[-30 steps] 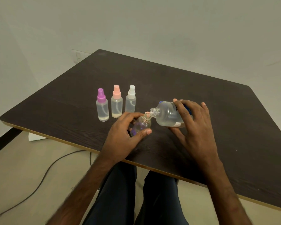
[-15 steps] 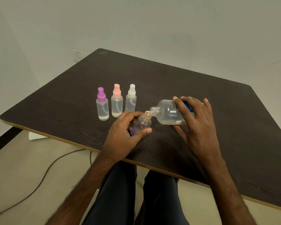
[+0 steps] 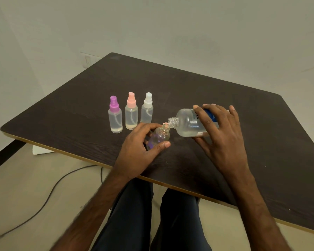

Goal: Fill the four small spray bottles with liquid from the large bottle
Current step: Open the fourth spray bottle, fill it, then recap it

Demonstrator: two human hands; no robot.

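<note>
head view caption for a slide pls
Right hand tilts large bottle to the uncapped small bottle gripped by left hand.

A: Table (image 3: 188, 84), finish as recorded?
B: Dark brown, wood-grained; edge banded pale tan.
A: Caps?
B: Purple cap (image 3: 114, 104), pink cap (image 3: 131, 100) and white cap (image 3: 148, 100) are listed.
A: Uncapped bottle (image 3: 160, 136)?
B: Clear; purple is seen through it.
A: Large bottle (image 3: 186, 124)?
B: Clear; a blue label (image 3: 211, 115) is noted.

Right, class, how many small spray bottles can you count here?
4. Three stand capped in a row on the table: purple-topped bottle, pink-topped bottle, white-topped bottle. The uncapped bottle is gripped by the left hand.
</note>
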